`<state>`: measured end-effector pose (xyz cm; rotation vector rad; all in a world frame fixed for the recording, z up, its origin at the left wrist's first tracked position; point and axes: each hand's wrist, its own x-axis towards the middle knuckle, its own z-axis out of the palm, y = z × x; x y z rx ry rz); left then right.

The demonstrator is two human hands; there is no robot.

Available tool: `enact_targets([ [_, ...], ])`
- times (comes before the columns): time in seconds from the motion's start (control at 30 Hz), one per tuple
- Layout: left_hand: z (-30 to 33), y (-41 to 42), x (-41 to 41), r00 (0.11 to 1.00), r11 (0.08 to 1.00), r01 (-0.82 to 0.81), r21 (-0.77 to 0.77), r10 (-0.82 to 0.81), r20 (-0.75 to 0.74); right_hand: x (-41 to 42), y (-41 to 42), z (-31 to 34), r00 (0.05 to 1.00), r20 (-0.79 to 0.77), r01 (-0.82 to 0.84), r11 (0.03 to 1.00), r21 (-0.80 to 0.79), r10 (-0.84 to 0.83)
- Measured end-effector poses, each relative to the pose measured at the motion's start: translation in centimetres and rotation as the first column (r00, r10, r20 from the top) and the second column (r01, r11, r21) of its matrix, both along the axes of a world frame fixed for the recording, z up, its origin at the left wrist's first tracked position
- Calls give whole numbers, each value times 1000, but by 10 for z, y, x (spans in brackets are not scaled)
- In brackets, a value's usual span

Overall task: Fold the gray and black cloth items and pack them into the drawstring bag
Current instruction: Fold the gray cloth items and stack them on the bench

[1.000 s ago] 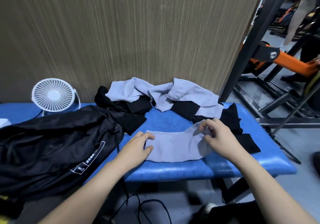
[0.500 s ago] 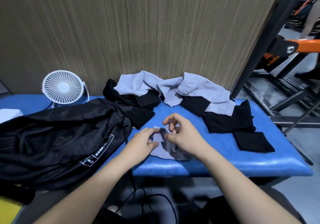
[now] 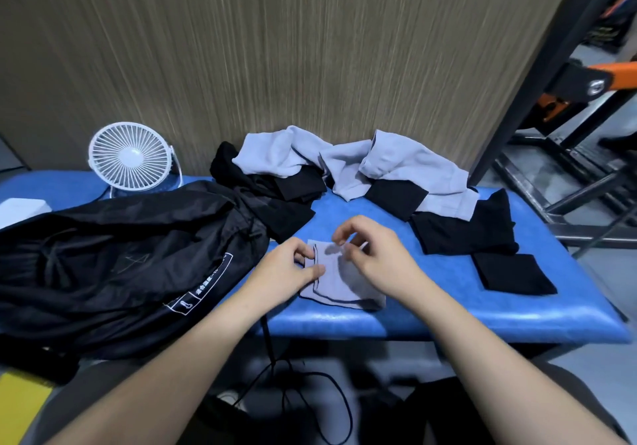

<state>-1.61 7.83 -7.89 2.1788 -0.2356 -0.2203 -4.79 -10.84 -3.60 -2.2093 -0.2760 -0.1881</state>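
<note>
A small folded gray cloth (image 3: 339, 282) is lying near the front edge of the blue padded bench (image 3: 448, 320). The left hand (image 3: 289, 274) is pinching its left edge, thumb on top. The right hand (image 3: 374, 255) is hovering over it, fingers curled and holding nothing. The black drawstring bag (image 3: 113, 258) is sprawling over the bench's left end, with unfolded gray and black cloths (image 3: 362, 175) heaped along the back edge.
</note>
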Motion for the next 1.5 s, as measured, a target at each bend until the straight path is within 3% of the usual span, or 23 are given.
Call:
enact_targets([
  [0.07, 0, 0, 0, 1000, 999, -4, 45, 4, 14, 1, -18, -2, 999, 43, -6, 986, -169, 14],
  [0.23, 5, 0, -2, 998, 999, 45, 15, -45, 38, -5, -45, -19, 991, -127, -97, 894, -438, 46],
  [0.43, 7, -9, -7, 995, 996, 27, 90, -36, 95, -9, -41, -36, 994, -94, -97, 860, -502, 57],
  [0.57, 6, -14, -15, 971, 896, -62, 439, -47, 234, -10, -35, -39, 997, -44, -77, 828, -556, 63],
  [0.8, -2, -9, -4, 989, 961, -35, 273, -7, 149, -5, -44, -33, 994, -104, -27, 867, -497, -28],
  [0.9, 1, -10, -4, 981, 956, -99, 274, 47, 189, -7, -44, -33, 991, -132, -66, 856, -512, -3],
  [1.03, 4, -12, 1, 968, 936, -179, 303, 112, 226, -8, -41, -31, 994, -110, -80, 853, -515, 26],
  [1.2, 5, -9, 4, 972, 970, -169, 176, 135, 190, -6, -41, -29, 997, -56, -71, 862, -502, 50],
  [1.5, -3, -7, 2, 940, 948, -91, 306, -20, 340, -5, -39, -34, 989, -137, -127, 747, -653, 49],
])
